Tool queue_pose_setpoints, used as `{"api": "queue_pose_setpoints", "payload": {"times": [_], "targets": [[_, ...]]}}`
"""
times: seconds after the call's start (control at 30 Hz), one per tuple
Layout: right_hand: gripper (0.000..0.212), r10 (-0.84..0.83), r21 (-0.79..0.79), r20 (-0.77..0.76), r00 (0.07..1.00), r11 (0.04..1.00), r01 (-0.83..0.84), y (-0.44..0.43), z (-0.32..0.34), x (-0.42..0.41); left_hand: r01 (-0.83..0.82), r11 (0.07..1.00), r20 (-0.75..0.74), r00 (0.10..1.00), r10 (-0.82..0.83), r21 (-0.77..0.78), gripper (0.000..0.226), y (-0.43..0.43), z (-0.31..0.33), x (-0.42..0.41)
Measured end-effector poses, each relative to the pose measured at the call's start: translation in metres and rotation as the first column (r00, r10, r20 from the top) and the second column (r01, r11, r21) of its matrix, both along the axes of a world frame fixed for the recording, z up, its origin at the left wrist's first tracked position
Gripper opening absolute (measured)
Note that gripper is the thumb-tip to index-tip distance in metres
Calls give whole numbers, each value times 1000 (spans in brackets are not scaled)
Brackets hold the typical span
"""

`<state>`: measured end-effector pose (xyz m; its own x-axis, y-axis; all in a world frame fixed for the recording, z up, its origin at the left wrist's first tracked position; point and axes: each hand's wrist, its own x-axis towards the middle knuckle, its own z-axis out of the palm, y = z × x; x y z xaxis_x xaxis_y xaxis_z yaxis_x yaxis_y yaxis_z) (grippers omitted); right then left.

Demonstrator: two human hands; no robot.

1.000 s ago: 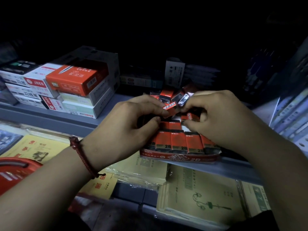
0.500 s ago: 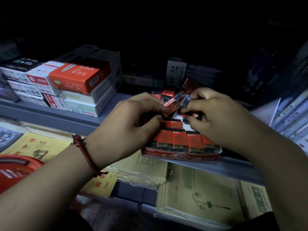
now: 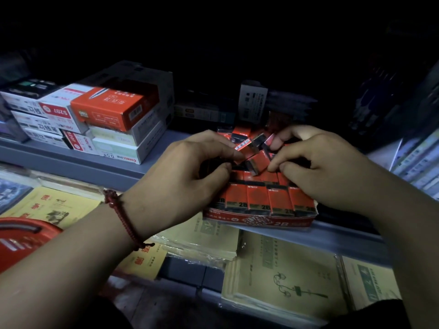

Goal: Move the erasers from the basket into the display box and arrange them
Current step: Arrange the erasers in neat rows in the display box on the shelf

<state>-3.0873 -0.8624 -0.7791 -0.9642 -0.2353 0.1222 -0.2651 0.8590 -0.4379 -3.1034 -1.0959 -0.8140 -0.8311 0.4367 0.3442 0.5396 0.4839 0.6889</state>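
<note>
The erasers (image 3: 259, 200), in red sleeves marked 2B, stand in a neat front row inside the red display box (image 3: 261, 221) on the grey shelf (image 3: 71, 160), with a loose heap behind them. The left hand (image 3: 180, 176) pinches a barcoded eraser (image 3: 245, 148) between thumb and forefinger. The right hand (image 3: 327, 169), fingers curled, appears to pinch a second eraser (image 3: 267, 142), but the grip is dim and partly hidden. The red basket (image 3: 21, 243) is cut off at lower left.

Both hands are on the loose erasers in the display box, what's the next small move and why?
Probably turn the eraser pinched by the left hand upright and slot it in behind the front row. That row stands neat in the display box, while the loose erasers behind it, which the right hand pinches, lie tilted.
</note>
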Motion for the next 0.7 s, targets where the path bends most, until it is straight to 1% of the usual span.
{"api": "queue_pose_setpoints", "payload": {"times": [0.13, 0.27, 0.4, 0.57, 0.7], "targets": [[22, 7, -72, -38, 999, 997, -10, 2, -5, 2, -7, 1000, -1, 1000, 7, -9, 24, 0, 0, 0], [21, -3, -76, -44, 999, 997, 0, 0, -8, 0, -1, 1000, 9, 1000, 1, -12, 25, -1, 1, 0], [17, 7, -70, -62, 998, 997, -11, -1, -10, -1, -5, 1000, -13, 1000, 5, -16, 24, 0, 0, 0], [21, 11, -118, -23, 1000, 993, -14, 1, -8, -2, -12, 1000, -55, 998, 11, -22, 21, 0, 0, 0], [27, 41, -193, -45, 998, 980, -49, 9, -10, 1, -23, 999, -105, 994, 21, -22, 19, 0, 1, 0]]}}
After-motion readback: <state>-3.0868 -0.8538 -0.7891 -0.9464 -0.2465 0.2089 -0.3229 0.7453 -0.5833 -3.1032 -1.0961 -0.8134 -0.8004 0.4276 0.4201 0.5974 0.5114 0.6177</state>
